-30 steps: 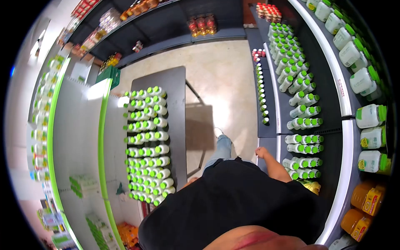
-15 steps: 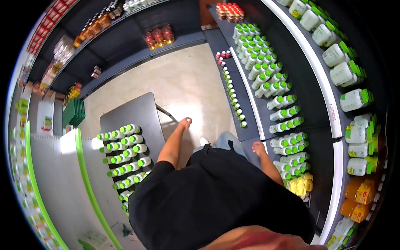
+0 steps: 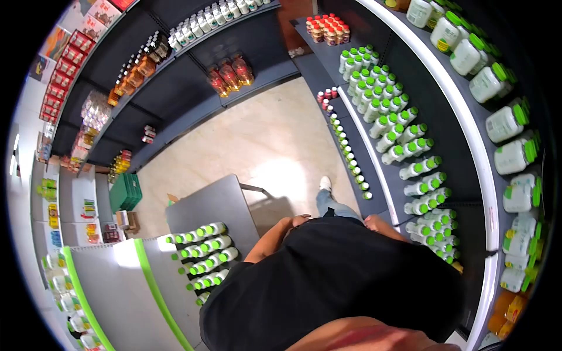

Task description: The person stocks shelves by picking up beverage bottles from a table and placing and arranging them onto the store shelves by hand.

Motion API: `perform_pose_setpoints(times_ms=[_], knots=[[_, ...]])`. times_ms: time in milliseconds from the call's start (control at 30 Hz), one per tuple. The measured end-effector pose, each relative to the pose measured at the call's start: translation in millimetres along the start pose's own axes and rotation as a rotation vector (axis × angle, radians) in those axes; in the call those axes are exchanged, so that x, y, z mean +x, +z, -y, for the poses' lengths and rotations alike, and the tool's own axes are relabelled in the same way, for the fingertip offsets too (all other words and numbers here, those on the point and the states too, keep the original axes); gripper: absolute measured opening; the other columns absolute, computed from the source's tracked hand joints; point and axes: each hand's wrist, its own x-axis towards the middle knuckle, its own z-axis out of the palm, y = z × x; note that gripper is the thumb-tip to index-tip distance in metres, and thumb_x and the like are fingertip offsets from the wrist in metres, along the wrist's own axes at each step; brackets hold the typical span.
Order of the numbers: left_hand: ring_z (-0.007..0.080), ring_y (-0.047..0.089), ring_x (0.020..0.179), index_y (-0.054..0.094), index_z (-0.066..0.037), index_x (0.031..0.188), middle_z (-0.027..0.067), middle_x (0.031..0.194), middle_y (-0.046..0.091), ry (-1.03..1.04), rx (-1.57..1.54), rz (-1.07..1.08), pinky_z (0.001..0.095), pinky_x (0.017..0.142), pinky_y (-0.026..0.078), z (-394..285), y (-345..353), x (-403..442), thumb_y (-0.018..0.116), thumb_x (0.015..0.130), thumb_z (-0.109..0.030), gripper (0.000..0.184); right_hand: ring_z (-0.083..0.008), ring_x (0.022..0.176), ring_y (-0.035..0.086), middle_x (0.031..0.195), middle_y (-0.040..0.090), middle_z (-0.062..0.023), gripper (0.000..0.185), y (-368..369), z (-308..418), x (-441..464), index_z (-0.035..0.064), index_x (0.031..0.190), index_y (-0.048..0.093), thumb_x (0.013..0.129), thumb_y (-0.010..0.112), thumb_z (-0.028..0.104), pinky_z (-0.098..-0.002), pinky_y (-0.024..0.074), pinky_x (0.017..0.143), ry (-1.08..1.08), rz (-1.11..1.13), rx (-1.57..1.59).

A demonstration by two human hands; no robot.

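My left hand [image 3: 300,220] is in front of my waist, against the black shirt [image 3: 328,275]. It is small and partly covered, so how its fingers lie does not show clearly. On the other side of my waist, my right hand [image 3: 373,223] is near the shelf edge, with its fingers mostly hidden by the shirt. I see no item in either hand. Left of me is a grey table [image 3: 208,202], with rows of white bottles with green caps [image 3: 206,245] beside it. More green-capped bottles [image 3: 374,96] line the shelf on my right.
Small green-capped bottles [image 3: 345,149] stand in a line on the lower right shelf. Large white jars [image 3: 508,124] fill the upper one. Ahead are a dark wall shelf [image 3: 175,126] and pale floor [image 3: 228,137]. Green crates [image 3: 126,192] are stacked at the left.
Both hands have drawn in toward my waist; the left was stretched out over the floor. The table and shelves sit lower and further right in view. One shoe now shows further ahead.
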Motion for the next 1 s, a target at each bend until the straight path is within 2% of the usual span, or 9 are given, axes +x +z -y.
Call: perform_pose_setpoints(times_ms=[67,167,300,467,667,733,800,933,1000], knots=[[0.0249,0.061,0.112,0.06,-0.009,0.132,0.0111,0.121,0.064,-0.339,-0.128,0.048,0.0439,0.096,0.049,-18,-9,-16,0.052,0.098,-0.028,0.039,-0.0251,0.078,0.07,0.093,0.071,-0.0118,0.018,-63,-11,39,0.0067,0.092,0.071,0.088,0.062,0.023,-0.0401,0.0541,0.062,-0.311,0.09,-0.458],[0.0235,0.064,0.102,0.059,-0.011,0.13,0.0095,0.119,0.065,-0.22,-0.173,-0.181,0.0431,0.084,0.054,-5,-81,-54,0.05,0.1,-0.028,0.036,-0.0241,0.067,0.069,0.084,0.072,-0.0105,0.018,-163,-22,111,0.0073,0.092,0.07,0.088,0.063,0.023,-0.0391,0.0533,0.057,-0.324,0.002,-0.741],[0.0226,0.065,0.094,0.057,-0.011,0.129,0.0101,0.115,0.067,-0.587,-0.602,-0.778,0.0382,0.075,0.054,-47,-129,-100,0.048,0.101,-0.026,0.034,-0.0188,0.056,0.063,0.074,0.069,-0.0087,0.018,-276,9,183,0.0069,0.092,0.069,0.091,0.061,0.023,-0.0347,0.0513,0.053,0.006,-0.669,0.425],[0.024,0.064,0.075,0.058,-0.008,0.119,0.0077,0.098,0.067,-0.601,-0.737,-0.83,0.0385,0.061,0.053,27,-146,-93,0.048,0.1,-0.026,0.028,-0.0161,0.06,0.063,0.077,0.068,-0.0073,0.016,-406,99,174,0.0067,0.099,0.067,0.091,0.06,0.02,-0.0325,0.0507,0.054,-0.214,-0.631,0.702],[0.0273,0.063,0.07,0.058,-0.004,0.119,0.0114,0.092,0.066,-0.5,-0.799,-0.803,0.0411,0.056,0.053,4,-137,-27,0.05,0.099,-0.024,0.029,-0.0178,0.062,0.063,0.077,0.068,-0.0068,0.017,-397,71,230,0.008,0.099,0.067,0.088,0.064,0.021,-0.0343,0.052,0.057,-0.15,-0.544,0.498],[0.0279,0.064,0.072,0.057,-0.002,0.119,0.0127,0.093,0.066,-0.509,-0.725,-0.701,0.0416,0.057,0.054,7,-155,-29,0.051,0.099,-0.023,0.03,-0.02,0.061,0.065,0.08,0.07,-0.0076,0.018,-396,61,223,0.0074,0.094,0.068,0.087,0.064,0.024,-0.0362,0.0526,0.058,-0.157,-0.45,0.224],[0.0284,0.065,0.074,0.057,0.0,0.12,0.0139,0.095,0.066,-0.515,-0.638,-0.594,0.0421,0.058,0.055,12,-192,-36,0.051,0.099,-0.022,0.03,-0.0228,0.065,0.065,0.078,0.068,-0.0067,0.017,-343,-14,277,0.0073,0.084,0.066,0.085,0.062,0.024,-0.0394,0.0519,0.057,-0.481,-0.524,-0.336],[0.0296,0.066,0.077,0.055,0.003,0.121,0.0163,0.097,0.067,-0.477,-0.542,-0.467,0.0432,0.06,0.058,21,-335,-38,0.052,0.1,-0.02,0.032,-0.031,0.069,0.063,0.079,0.064,-0.0115,0.017,-351,-54,251,0.0055,0.088,0.066,0.084,0.061,0.021,-0.0479,0.0507,0.06,-0.021,-0.148,0.074],[0.0302,0.067,0.079,0.055,0.005,0.122,0.0176,0.099,0.067,-0.406,-0.628,-0.476,0.0438,0.062,0.059,17,-429,-19,0.052,0.1,-0.019,0.033,-0.0351,0.071,0.062,0.079,0.062,-0.0139,0.018,-352,-84,263,0.0046,0.091,0.066,0.083,0.061,0.02,-0.0522,0.0502,0.062,0.276,-0.112,0.676]])
